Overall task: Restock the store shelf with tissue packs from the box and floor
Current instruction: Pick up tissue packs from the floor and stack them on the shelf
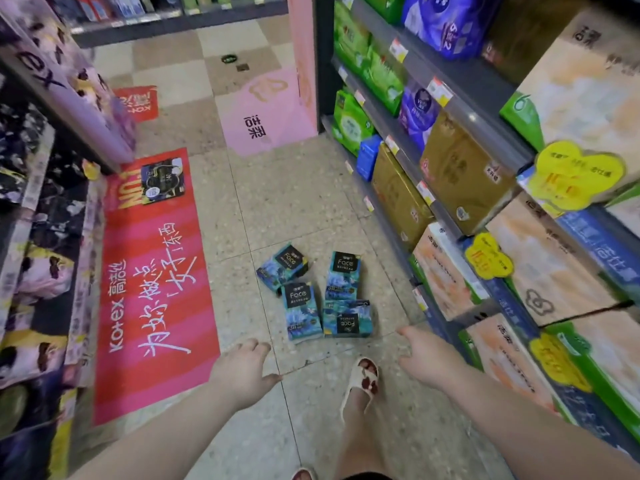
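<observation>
Both hands empty, fingers spread — left hand [244, 367] and right hand [424, 358] reach over 4 packs [317, 296] lying on the floor [291, 202] beside the shelf [446, 216].

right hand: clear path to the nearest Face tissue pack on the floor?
Probably yes. The right hand is open and empty, and only bare floor shows between it and the nearest Face pack. It isn't touching yet.

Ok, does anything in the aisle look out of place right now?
Yes. Four blue tissue packs lie loose on the floor beside the right-hand shelf, scattered at different angles, one flipped the other way. Both hands, the left hand and the right hand, are empty above them.
</observation>
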The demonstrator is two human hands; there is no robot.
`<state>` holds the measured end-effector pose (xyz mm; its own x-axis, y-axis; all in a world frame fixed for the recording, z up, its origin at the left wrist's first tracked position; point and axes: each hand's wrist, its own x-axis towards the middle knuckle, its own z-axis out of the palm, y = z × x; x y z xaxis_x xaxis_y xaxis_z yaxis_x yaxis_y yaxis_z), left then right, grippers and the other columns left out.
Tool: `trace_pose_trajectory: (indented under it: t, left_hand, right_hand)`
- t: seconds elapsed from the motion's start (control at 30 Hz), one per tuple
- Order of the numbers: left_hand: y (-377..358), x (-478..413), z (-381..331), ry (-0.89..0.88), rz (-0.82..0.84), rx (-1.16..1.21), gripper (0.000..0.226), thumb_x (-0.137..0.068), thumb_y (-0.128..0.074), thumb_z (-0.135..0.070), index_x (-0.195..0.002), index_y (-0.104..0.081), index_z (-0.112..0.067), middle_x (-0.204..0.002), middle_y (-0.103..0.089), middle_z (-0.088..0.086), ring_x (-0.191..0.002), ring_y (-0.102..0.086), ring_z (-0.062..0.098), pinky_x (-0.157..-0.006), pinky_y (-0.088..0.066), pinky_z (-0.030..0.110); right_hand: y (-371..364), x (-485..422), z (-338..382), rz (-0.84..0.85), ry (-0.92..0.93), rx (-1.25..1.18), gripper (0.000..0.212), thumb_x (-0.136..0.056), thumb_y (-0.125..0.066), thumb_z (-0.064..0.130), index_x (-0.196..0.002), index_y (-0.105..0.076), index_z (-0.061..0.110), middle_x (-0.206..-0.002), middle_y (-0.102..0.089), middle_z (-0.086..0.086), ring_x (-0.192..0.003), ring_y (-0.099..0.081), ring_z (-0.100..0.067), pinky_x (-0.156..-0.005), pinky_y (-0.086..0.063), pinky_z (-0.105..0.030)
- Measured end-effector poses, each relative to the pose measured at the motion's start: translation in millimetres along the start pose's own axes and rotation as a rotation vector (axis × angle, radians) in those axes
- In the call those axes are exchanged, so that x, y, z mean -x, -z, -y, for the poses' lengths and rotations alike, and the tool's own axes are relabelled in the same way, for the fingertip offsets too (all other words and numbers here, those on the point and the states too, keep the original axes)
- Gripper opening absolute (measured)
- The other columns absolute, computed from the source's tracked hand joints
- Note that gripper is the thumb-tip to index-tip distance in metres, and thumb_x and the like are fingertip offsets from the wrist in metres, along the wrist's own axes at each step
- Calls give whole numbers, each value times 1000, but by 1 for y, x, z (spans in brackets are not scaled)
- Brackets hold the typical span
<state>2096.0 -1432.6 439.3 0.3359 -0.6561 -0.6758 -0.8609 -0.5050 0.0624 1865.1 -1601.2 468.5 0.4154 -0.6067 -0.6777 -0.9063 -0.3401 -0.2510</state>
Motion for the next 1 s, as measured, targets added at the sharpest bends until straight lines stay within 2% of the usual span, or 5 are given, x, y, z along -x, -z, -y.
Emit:
trace_pose_trajectory:
  t: [0.13, 0.3, 0.43, 0.53, 1.0]
  left_hand:
    - [22, -57, -1, 90, 69, 13, 63, -88, -47, -56, -140, -35, -22, -139, -41, 0, -128, -43, 23, -97, -43, 35]
    - [38, -145, -27, 59, 97, 55, 59, -90, -48, -53, -138, -38, -20, -138, -44, 2, -127, -44, 24, -97, -43, 35]
    - [23, -215, -47, 9, 139, 120, 58, -89, -48, -52, -137, -39, -21, -136, -46, 2, -126, -45, 23, -97, -42, 34]
    - [0, -270, -53, -14, 185, 142, 53, -90, -47, -49, -135, -41, -21, -135, -45, 2, -124, -46, 22, -96, -43, 34]
    - [-164, -493, -47, 66, 309, 320, 59, -92, -51, -40, -143, -32, -15, -141, -41, 12, -128, -44, 30, -101, -39, 37]
  right_hand:
    - [27, -71, -11, 89, -27, -13, 58, -89, -55, 28, -142, -34, 23, -142, -47, -4, -122, -52, -20, -92, -45, -28]
    - [45, -161, -32, 180, -59, -13, 57, -87, -59, 34, -139, -38, 21, -128, -58, -5, -111, -59, -23, -73, -42, -26]
    - [34, -228, -43, 180, -102, -26, 57, -88, -59, 31, -140, -38, 24, -130, -57, -4, -113, -58, -22, -84, -49, -31]
    - [11, -281, -51, 183, -128, -16, 54, -89, -56, 28, -139, -38, 22, -132, -55, -7, -116, -56, -24, -92, -49, -35]
    - [-169, -488, -104, 209, -248, -134, 51, -84, -61, 20, -132, -46, 11, -129, -56, -14, -115, -55, -31, -94, -47, -35]
